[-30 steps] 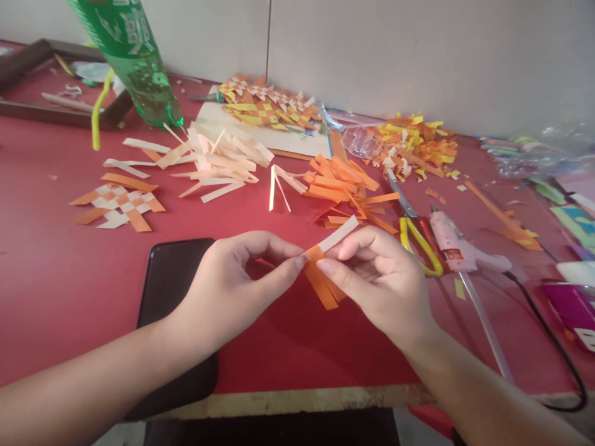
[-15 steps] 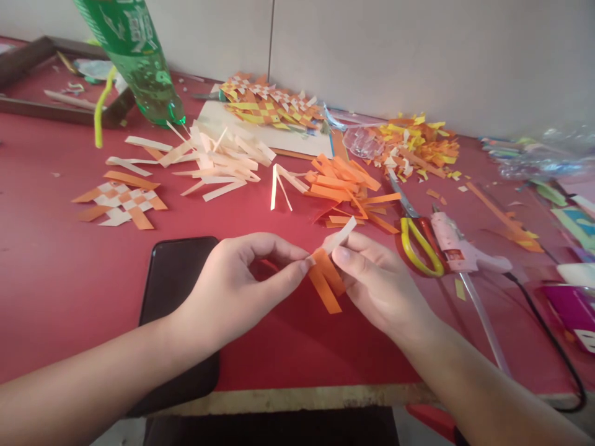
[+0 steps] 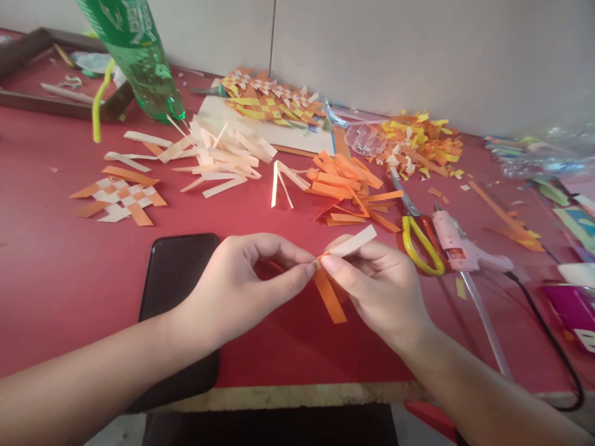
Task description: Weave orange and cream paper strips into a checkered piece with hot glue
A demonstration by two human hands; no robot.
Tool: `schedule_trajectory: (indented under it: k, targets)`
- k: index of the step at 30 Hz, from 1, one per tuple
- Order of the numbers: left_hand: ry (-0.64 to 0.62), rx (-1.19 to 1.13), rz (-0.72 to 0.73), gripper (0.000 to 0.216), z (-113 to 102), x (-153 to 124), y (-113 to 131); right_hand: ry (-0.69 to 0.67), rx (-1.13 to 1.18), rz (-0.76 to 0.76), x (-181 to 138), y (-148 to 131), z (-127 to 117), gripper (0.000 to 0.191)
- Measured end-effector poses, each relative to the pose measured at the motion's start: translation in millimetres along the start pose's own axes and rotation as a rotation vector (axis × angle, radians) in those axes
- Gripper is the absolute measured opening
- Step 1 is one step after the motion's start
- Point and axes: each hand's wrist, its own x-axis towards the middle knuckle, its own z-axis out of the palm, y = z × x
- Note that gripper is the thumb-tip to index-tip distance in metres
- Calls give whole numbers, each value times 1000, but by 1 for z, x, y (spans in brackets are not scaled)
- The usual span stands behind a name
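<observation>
light paper strips pinched between two grips, off to the right of the phone [image 3: 181, 266].

left grip [image 3: 246, 275] closed thumb-to-finger on one end of the fold; right grip [image 3: 381, 282] closed too, thumb pressing where pale strip [image 3: 356, 241] meets orange strip [image 3: 333, 302]. how they interlock under the thumbs: cannot tell. piece is held above the bench [image 3: 279, 359], right of the phone. likely near weightless, bendy, springy at the creases, not slippery; a hard tug would probably tear or kink it, and a loosened fold may spring apart. best hold: flat pinch at the crossing, free ends left alone. pale pile [image 3: 218, 155] beyond the phone; orange pile [image 3: 346, 179] beyond and right of it.
</observation>
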Motion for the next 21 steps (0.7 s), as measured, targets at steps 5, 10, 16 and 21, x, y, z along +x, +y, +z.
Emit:
schedule_trajectory:
  k: [5, 10, 16, 21]
  targets:
    - [-5, -15, -12, 15, -1, 0, 3, -1, -74, -69, -1, -2, 1, 6]
    - [-6, -33, 7, 13, -1, 0, 1, -3, -80, -85, 1, -2, 2, 7]
    - [-8, -47, 30, 11, -1, 0, -4, -19, -110, -134, 0, -6, 2, 8]
    - [-8, -67, 46, 8, 0, 0, -3, -24, -113, -164, -1, -6, 2, 7]
